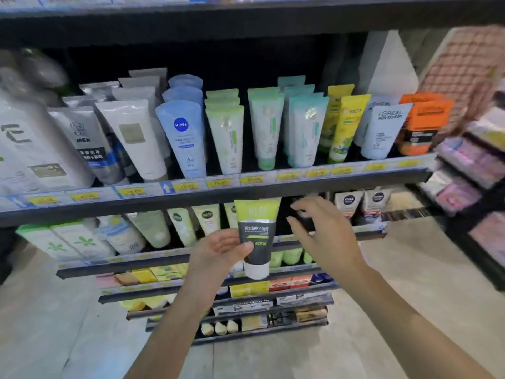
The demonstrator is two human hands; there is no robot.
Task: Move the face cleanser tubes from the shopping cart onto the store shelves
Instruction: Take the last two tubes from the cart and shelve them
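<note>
- The left hand (216,250) gripped a tube (257,236), thumb across its dark front and fingers behind; it stood upright with the white cap down and the green crimped end up, "MEN" printed by the thumb.
- The right hand (325,233) hung just right of the tube, fingers spread and loosely bent, holding nothing and not touching it.
- The upper shelf (300,188), above both hands, held rows of tubes standing cap down: a grey MEN tube (84,140) far left, a blue Nivea tube (181,132), pale green tubes (226,138), yellow tubes (344,124), a L'Oreal tube (382,129) and an orange tube (420,124) to the right.
- The lower shelf (123,266), behind the hands, carried more pale green tubes to the left and Nivea Men tubes (363,206) beyond the right hand.
- Further shelves below the forearms held small boxes, too blurred to read.
- The tube and both hands covered the middle of the lower shelf, so what stood there could not be told.
- Price labels (185,186) along the upper shelf's edge were smeared.
- A side rack (464,165) of pinkish packs stood right of the right hand, cut off by the frame edge.
- Pale floor (410,283) lay under the right forearm.
</note>
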